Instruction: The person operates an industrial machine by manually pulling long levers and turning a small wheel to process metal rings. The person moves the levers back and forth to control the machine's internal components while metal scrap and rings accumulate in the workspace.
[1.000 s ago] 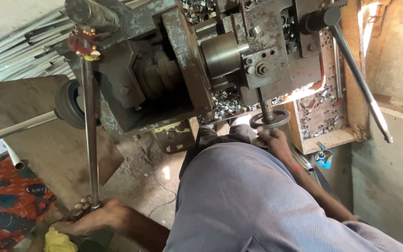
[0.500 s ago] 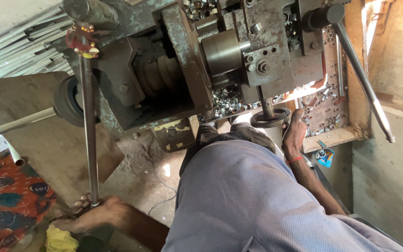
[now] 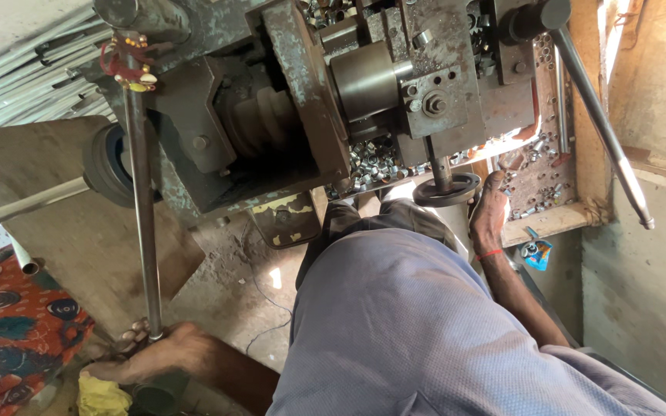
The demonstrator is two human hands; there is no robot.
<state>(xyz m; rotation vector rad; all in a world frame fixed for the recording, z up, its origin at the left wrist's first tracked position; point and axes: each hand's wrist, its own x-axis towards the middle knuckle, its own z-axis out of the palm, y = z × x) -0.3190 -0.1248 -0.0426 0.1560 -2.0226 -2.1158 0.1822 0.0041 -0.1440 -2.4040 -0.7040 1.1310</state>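
Since a second ago the right hand has slid off the small round handwheel and now rests flat, fingers loosely spread, just beside it at the edge of the wooden tray, holding nothing. The left hand is unchanged, wrapped around the lower end of the long steel rod, which runs up into the back of the lathe.

One rod is in hand and one long lever slants down on the right; the small cut metal rings under the chuck and in the tray are too many to count. A bundle of pipes lies at upper left.

If the spindle turns, the rod could whip in the left hand. The open right hand sits close to the machine, where sharp rings could nick it.
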